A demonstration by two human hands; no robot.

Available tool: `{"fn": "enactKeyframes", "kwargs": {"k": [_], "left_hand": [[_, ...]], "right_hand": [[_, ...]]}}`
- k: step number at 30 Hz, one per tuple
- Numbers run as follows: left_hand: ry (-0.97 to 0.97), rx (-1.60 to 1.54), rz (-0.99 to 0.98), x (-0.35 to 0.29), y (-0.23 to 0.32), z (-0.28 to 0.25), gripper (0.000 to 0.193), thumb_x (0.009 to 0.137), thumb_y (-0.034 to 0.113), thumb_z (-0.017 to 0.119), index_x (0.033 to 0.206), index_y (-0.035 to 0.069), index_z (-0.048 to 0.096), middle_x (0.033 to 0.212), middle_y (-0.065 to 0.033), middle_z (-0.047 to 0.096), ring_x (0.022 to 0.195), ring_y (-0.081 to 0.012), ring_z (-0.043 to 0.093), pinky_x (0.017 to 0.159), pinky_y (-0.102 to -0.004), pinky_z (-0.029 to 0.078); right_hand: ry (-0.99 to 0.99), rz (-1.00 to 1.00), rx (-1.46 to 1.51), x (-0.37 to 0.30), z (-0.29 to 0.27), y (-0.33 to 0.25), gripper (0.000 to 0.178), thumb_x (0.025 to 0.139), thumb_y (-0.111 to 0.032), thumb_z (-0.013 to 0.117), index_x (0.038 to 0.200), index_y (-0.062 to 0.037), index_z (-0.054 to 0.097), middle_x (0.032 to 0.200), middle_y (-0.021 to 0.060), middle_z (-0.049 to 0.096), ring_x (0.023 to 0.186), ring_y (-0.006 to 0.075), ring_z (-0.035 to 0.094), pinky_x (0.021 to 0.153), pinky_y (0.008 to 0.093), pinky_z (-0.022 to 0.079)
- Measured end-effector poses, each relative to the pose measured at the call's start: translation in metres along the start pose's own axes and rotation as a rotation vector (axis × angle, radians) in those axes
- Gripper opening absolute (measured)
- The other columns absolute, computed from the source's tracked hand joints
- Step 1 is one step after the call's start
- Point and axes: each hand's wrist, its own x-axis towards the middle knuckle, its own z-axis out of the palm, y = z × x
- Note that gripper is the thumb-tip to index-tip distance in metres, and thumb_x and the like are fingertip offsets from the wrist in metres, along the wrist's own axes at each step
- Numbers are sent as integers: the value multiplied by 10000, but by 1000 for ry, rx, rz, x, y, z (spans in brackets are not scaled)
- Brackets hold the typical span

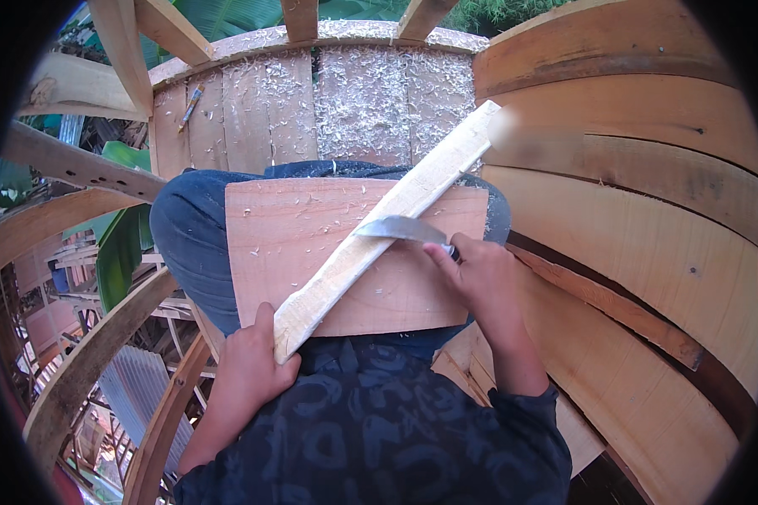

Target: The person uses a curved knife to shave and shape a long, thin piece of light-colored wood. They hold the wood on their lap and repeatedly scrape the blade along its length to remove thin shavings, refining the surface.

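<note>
A pale, roughly squared wooden stick lies slantwise over a thin reddish board on my lap. My left hand is wrapped round the stick's near end, by the board's lower left corner. In my right hand is a knife with a broad, curved metal blade, gripped by its dark handle, which the fingers mostly cover. The blade lies across the middle of the stick, its tip near the left edge. Small shavings are scattered on the board.
Ahead, a plank floor is littered with pale wood shavings. A slim pen-like object lies at its left. Curved planks form a wall on the right, with a dark gap low down. Bare ribs stand at the left, with corrugated sheet below.
</note>
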Motion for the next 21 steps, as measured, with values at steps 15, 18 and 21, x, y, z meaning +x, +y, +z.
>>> {"fn": "enactKeyframes", "kwargs": {"k": [15, 18, 21], "left_hand": [[19, -41, 3, -2, -5, 4, 487, 700, 187, 691, 1066, -16, 442, 720, -291, 620, 731, -500, 631, 717, -549, 520], [-16, -120, 24, 2, -7, -1, 476, 699, 184, 688, 1059, -12, 447, 732, -299, 624, 746, -505, 632, 735, -548, 520], [-11, -115, 5, 0, -7, 1, 476, 696, 178, 685, 1061, -13, 448, 750, -311, 628, 766, -508, 634, 747, -547, 520]], "right_hand": [[65, 327, 121, 21, 0, 50, 626, 927, -596, 557, 681, -24, 624, 584, 172, 603, 586, 377, 642, 526, 453, 483], [137, 12, 41, -7, 12, 11, 623, 916, -588, 583, 660, -21, 618, 568, 161, 590, 554, 359, 630, 516, 436, 477], [98, -24, 16, -7, 13, 2, 601, 877, -588, 634, 651, -31, 624, 548, 160, 583, 524, 343, 621, 495, 424, 477]]}}
